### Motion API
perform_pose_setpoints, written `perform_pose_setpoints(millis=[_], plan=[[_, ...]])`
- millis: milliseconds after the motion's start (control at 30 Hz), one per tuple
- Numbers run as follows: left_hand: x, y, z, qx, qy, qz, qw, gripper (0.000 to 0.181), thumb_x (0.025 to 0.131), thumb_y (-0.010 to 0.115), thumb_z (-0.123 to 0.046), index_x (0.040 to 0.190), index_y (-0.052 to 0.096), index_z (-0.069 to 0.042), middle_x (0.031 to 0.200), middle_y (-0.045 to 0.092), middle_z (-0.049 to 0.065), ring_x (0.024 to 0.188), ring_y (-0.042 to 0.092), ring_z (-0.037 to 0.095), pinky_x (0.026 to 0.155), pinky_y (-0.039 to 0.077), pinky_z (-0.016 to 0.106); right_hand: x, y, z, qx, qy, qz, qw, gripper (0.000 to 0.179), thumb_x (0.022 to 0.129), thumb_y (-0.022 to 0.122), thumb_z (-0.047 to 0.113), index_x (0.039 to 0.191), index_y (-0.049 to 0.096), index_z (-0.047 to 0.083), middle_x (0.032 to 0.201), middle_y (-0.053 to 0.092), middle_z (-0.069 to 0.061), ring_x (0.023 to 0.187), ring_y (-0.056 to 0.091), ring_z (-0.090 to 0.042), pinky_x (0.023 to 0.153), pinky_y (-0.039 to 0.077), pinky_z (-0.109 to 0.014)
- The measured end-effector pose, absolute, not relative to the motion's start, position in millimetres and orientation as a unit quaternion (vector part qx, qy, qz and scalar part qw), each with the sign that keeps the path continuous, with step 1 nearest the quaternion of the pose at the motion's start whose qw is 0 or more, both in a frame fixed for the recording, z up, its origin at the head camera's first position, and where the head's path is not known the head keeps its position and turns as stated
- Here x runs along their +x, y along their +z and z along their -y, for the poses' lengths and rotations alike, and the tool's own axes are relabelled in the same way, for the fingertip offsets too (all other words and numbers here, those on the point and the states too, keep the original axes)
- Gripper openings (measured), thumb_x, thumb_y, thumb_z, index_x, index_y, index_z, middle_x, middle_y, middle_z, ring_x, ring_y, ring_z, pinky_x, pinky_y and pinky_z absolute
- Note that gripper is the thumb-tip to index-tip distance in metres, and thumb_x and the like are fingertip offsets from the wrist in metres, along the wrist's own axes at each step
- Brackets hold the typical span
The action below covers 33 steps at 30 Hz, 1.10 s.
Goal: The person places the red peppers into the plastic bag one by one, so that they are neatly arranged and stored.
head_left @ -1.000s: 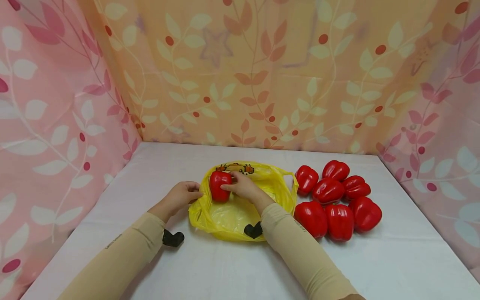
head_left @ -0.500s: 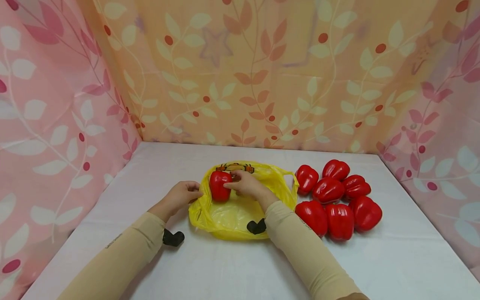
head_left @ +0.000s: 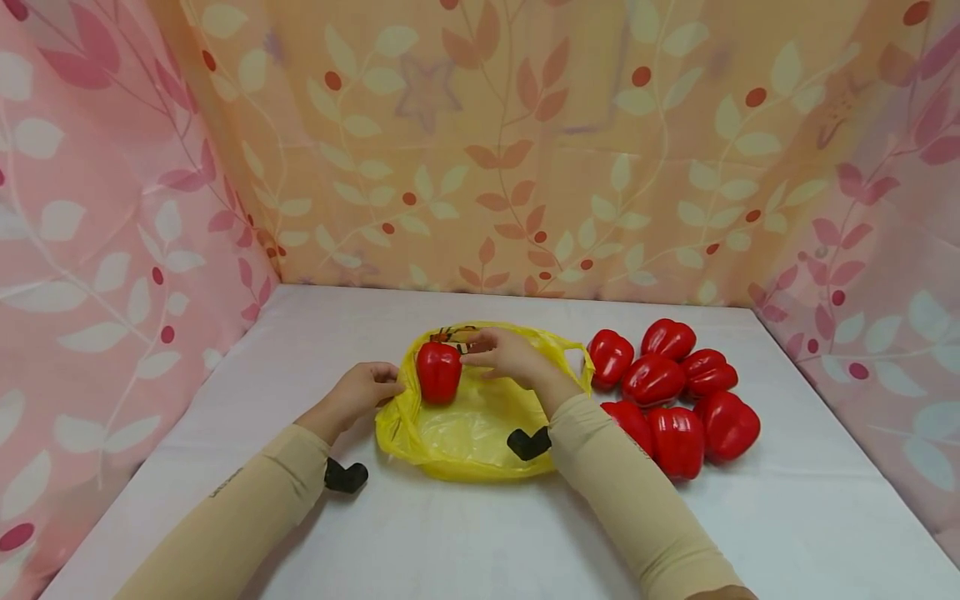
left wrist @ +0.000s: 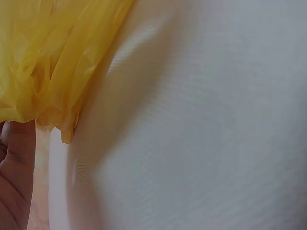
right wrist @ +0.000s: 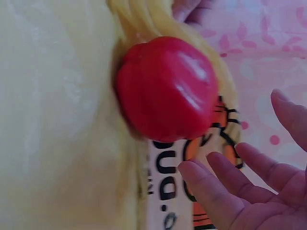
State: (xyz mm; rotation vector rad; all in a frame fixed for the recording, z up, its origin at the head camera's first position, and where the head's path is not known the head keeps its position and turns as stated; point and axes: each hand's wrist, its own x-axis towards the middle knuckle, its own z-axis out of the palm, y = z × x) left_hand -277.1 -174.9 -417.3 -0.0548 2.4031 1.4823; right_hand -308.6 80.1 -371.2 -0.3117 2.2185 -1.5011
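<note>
Yellow bag (head_left: 465,433) sits on the white tabletop (head_left: 390,550) w/ its mouth spread wide, prob. so the inside is easy to reach. L hand (head_left: 369,387) pinches the bag's left rim, prob. to steady it & stop that side folding in. Red pepper (head_left: 439,373) is inside the bag by its left wall, looks upright; that wall may help prop it, tho can't tell if they touch. R hand (head_left: 506,357) is at the far side of the bag's mouth, fingers loosely out & apart from the pepper: grip released, holding nothing.

Around: 7 more peppers (head_left: 652,380) bunched right of the bag, nearest ones v. close to its rim. R sleeve (head_left: 615,483) crosses the bag's right side, hiding some rim & pt of one pepper; R-wrist black piece (head_left: 528,444) blocks a bit more of the bag's near side. R hand covers some of the print on the bag's far wall. L-wrist black piece (head_left: 347,477) is left of the bag, floral curtain (head_left: 577,167) beyond it
</note>
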Motion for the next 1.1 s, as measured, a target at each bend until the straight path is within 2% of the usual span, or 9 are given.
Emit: perform_pose_setpoints(millis=[300, 433, 633, 1100], plan=[[-277.2, -417.9, 175.8, -0.02, 0.515, -0.843, 0.154, 0.018, 0.088, 0.059, -0.012, 0.105, 0.063, -0.006, 0.097, 0.06, 0.007, 0.086, 0.054, 0.02, 0.077, 0.05, 0.027, -305.6, -335.2, -104.3, -0.149, -0.515, -0.821, 0.195, 0.047, 0.084, 0.066, 0.019, 0.127, 0.049, 0.006, 0.12, 0.052, -0.011, 0.11, 0.053, -0.031, 0.087, 0.047, -0.039], [-277.4, -418.4, 175.4, -0.021, 0.515, -0.843, 0.155, 0.017, 0.088, 0.06, -0.012, 0.104, 0.063, -0.006, 0.095, 0.059, 0.008, 0.085, 0.054, 0.02, 0.076, 0.05, 0.026, -305.4, -322.3, -118.0, -0.151, -0.512, -0.826, 0.183, 0.045, 0.085, 0.065, 0.02, 0.125, 0.05, 0.008, 0.122, 0.051, -0.011, 0.11, 0.053, -0.032, 0.089, 0.046, -0.041], [-277.4, -419.2, 175.3, -0.024, 0.514, -0.843, 0.156, 0.017, 0.088, 0.06, -0.012, 0.104, 0.063, -0.007, 0.095, 0.06, 0.008, 0.084, 0.054, 0.02, 0.074, 0.05, 0.026, -303.7, -307.9, -142.0, -0.153, -0.514, -0.827, 0.168, 0.045, 0.086, 0.064, 0.023, 0.126, 0.047, 0.011, 0.125, 0.048, -0.01, 0.112, 0.051, -0.028, 0.091, 0.045, -0.039], [-277.1, -419.2, 176.4, -0.024, 0.515, -0.843, 0.153, 0.016, 0.088, 0.06, -0.012, 0.103, 0.063, -0.007, 0.094, 0.059, 0.008, 0.083, 0.054, 0.02, 0.074, 0.05, 0.026, -298.3, -286.9, -210.2, -0.136, -0.512, -0.838, 0.128, 0.051, 0.087, 0.062, 0.019, 0.131, 0.04, 0.004, 0.129, 0.044, -0.019, 0.115, 0.048, -0.034, 0.092, 0.043, -0.043]])
